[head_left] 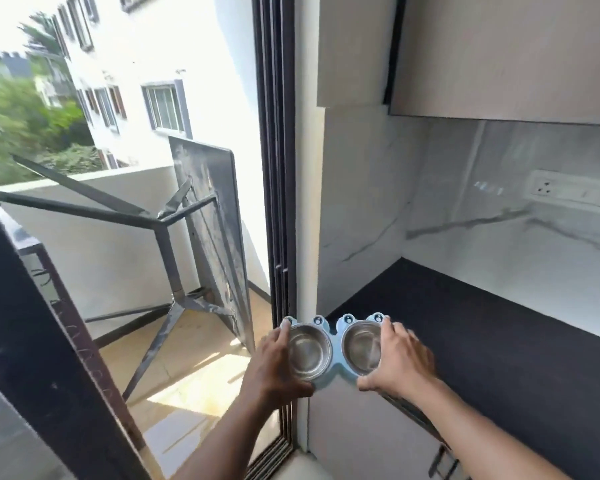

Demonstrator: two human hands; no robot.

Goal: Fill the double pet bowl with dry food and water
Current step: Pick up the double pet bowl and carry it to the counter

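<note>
My left hand (278, 365), right hand (400, 362) grip double pet bowl (333, 344) ends, lower centre; dark bench (499, 341) right, door frame (278, 202) just behind.

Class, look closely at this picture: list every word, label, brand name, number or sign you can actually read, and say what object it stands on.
None: no legible text shows in this view.
The double pet bowl, held by the left hand and right hand, carries only small eye-like dots, no lettering.
The wall socket plate has switches and pin holes; any marking is too blurred to read.
</note>
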